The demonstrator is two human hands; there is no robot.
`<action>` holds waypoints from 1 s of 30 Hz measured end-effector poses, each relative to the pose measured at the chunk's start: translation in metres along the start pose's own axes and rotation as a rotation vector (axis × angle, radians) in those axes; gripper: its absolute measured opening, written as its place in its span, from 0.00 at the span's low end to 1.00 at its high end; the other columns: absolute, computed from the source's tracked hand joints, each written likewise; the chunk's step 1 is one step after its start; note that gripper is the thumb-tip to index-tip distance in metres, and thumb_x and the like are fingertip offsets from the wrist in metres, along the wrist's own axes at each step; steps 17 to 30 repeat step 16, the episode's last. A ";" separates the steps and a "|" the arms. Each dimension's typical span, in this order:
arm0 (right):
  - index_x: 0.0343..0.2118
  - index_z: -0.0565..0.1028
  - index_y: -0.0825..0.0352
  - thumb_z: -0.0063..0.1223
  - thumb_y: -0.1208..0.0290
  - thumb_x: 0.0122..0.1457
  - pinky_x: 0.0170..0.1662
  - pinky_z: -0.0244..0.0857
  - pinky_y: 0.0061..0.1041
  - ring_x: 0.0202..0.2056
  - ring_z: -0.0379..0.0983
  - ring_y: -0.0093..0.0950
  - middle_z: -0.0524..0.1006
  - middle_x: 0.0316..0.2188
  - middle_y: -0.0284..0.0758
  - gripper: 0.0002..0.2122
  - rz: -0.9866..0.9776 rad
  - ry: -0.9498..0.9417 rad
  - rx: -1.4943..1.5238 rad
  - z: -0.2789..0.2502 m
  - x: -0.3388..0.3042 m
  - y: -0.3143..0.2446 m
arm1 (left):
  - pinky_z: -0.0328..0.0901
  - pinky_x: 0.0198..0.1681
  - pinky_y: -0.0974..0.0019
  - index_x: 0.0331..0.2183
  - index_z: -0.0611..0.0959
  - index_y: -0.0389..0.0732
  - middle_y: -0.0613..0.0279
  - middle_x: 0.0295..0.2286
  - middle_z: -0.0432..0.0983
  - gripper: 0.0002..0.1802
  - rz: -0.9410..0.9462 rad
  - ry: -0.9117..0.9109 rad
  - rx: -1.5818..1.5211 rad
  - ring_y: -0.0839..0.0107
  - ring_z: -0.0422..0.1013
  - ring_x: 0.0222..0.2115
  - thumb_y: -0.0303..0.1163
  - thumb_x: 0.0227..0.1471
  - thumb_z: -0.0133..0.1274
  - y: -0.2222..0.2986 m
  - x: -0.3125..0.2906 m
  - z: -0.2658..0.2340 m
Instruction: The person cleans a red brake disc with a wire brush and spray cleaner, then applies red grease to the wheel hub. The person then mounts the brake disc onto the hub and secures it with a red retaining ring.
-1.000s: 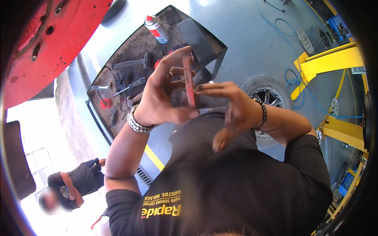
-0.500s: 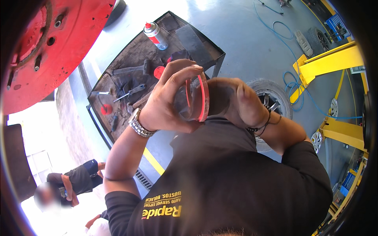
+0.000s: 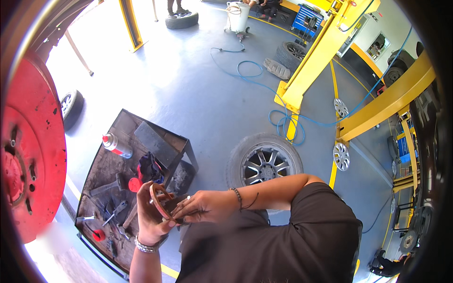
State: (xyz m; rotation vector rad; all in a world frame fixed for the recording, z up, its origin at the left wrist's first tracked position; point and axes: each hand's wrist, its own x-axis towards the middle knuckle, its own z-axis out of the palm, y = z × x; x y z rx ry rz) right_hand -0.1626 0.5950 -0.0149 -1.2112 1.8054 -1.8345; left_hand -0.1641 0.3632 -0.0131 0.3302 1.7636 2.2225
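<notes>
My left hand [image 3: 150, 214], with a metal watch at the wrist, is closed around a curved brake shoe [image 3: 159, 202] with a reddish rim. It holds the shoe up in front of my body, over the near corner of the tool cart [image 3: 96, 165]. My right hand [image 3: 200, 206] is against the shoe's near side, its fingers pressed together over a dark surface. Whether that dark surface is part of the shoe or a separate piece, I cannot tell. On the cart lie a hammer [image 3: 107, 187], a spray can [image 3: 118, 145] and a dark cloth [image 3: 150, 169].
A red brake drum [image 3: 35, 155] fills the left side. A wheel [image 3: 265, 162] lies on the floor beyond my right arm. A blue air hose [image 3: 283, 101] runs across the floor to a yellow lift post [image 3: 311, 56]. Hubcaps [image 3: 340, 156] sit near the lift.
My view has swung to the right, showing more floor and lift. Both hands are lower in the picture with the brake shoe, and my right hand has shifted to its near side.
</notes>
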 end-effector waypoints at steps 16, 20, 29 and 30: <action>0.55 0.71 0.72 0.42 0.59 0.74 0.54 0.73 0.31 0.47 0.79 0.31 0.80 0.44 0.38 0.19 0.697 0.496 1.330 0.006 0.017 -0.008 | 0.67 0.58 0.44 0.61 0.66 0.51 0.43 0.64 0.53 0.58 0.563 -0.348 0.961 0.47 0.65 0.60 0.36 0.27 0.77 0.008 0.013 -0.022; 0.55 0.71 0.72 0.42 0.59 0.74 0.54 0.73 0.31 0.47 0.79 0.31 0.80 0.44 0.38 0.19 0.697 0.496 1.330 0.006 0.017 -0.008 | 0.67 0.58 0.44 0.61 0.66 0.51 0.43 0.64 0.53 0.58 0.563 -0.348 0.961 0.47 0.65 0.60 0.36 0.27 0.77 0.008 0.013 -0.022; 0.55 0.71 0.72 0.42 0.59 0.74 0.54 0.73 0.31 0.47 0.79 0.31 0.80 0.44 0.38 0.19 0.697 0.496 1.330 0.006 0.017 -0.008 | 0.67 0.58 0.44 0.61 0.66 0.51 0.43 0.64 0.53 0.58 0.563 -0.348 0.961 0.47 0.65 0.60 0.36 0.27 0.77 0.008 0.013 -0.022; 0.55 0.71 0.72 0.42 0.59 0.74 0.54 0.73 0.31 0.47 0.79 0.31 0.80 0.44 0.38 0.19 0.697 0.496 1.330 0.006 0.017 -0.008 | 0.67 0.58 0.44 0.61 0.66 0.51 0.43 0.64 0.53 0.58 0.563 -0.348 0.961 0.47 0.65 0.60 0.36 0.27 0.77 0.008 0.013 -0.022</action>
